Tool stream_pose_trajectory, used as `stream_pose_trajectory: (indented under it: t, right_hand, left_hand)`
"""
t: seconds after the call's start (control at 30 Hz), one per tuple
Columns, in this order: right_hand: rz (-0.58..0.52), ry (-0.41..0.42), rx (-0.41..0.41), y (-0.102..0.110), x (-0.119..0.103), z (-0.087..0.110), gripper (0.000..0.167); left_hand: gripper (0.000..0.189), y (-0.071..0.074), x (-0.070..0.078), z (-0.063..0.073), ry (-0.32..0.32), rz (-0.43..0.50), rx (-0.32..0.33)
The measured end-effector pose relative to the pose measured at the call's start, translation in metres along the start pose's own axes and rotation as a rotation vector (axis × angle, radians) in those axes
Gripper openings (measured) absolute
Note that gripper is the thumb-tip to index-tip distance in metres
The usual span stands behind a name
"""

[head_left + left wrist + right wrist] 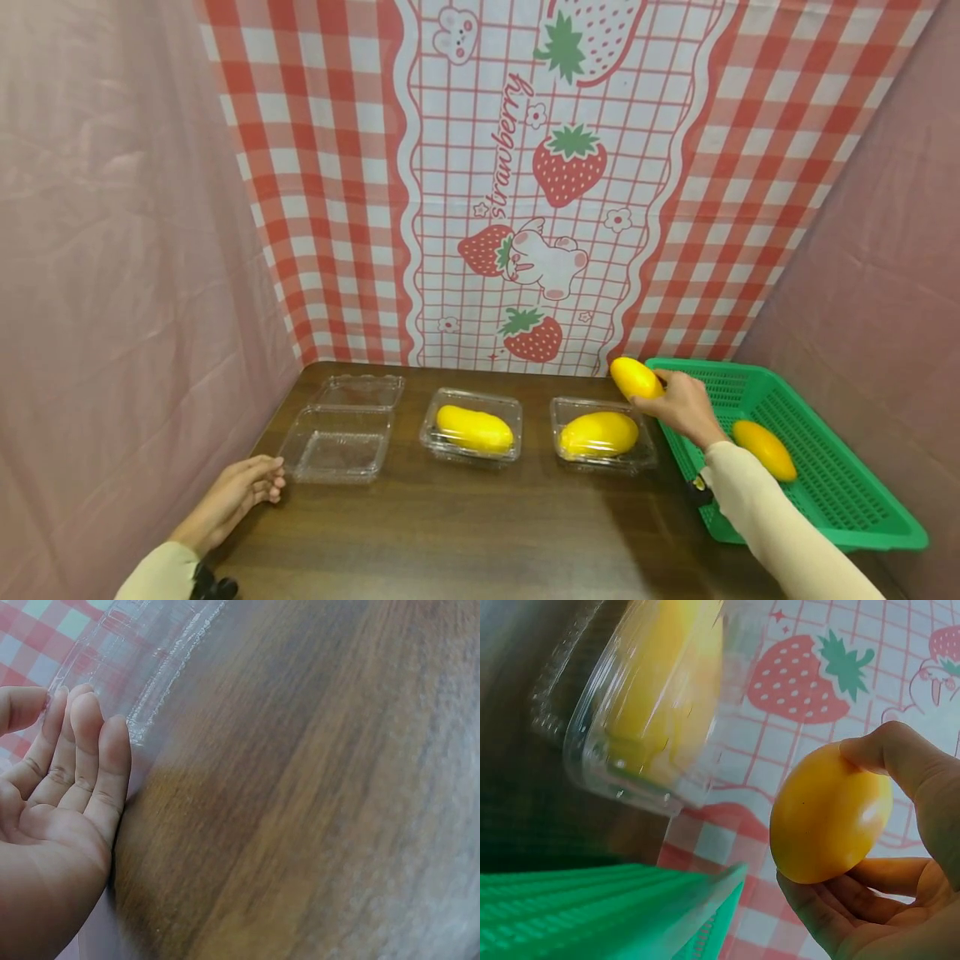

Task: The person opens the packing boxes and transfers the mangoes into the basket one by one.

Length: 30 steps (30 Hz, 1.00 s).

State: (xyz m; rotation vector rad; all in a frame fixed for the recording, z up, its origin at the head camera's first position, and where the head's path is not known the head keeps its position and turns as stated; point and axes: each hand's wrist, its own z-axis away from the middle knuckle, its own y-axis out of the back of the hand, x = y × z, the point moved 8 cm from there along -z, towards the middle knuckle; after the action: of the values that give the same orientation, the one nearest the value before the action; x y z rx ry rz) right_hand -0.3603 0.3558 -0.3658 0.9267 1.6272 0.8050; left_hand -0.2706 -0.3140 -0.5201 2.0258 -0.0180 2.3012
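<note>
A yellow mango (635, 379) is gripped between the thumb and fingers of my right hand (681, 408), raised over the near-left rim of the green basket (825, 408). In the right wrist view the same mango (831, 814) hangs clear of the basket's edge. My left hand (238, 498) rests by the table's left edge, fingers loosely bent and holding nothing. Its fingertips are beside an open clear plastic clamshell box (337, 454), whose lid lies back; whether they touch it I cannot tell.
Two lidded clear boxes stand on the brown table (480, 533), one with a mango (474, 429) in the middle, the other with a mango (598, 435) to its right. Another mango (763, 450) lies in the basket. A checked strawberry cloth (480, 183) hangs behind.
</note>
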Motion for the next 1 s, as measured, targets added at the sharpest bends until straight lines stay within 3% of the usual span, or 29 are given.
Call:
stream_pose_trajectory:
  t: [0.37, 1.0]
  right_hand:
    - [0.046, -0.018, 0.052, 0.017, 0.024, 0.001, 0.067]
    - [0.022, -0.083, 0.044, 0.035, 0.062, 0.008, 0.061]
  left_hand:
    - [0.031, -0.001, 0.001, -0.001, -0.005, -0.003, -0.009]
    - [0.031, -0.001, 0.001, 0.0, 0.003, -0.006, -0.012]
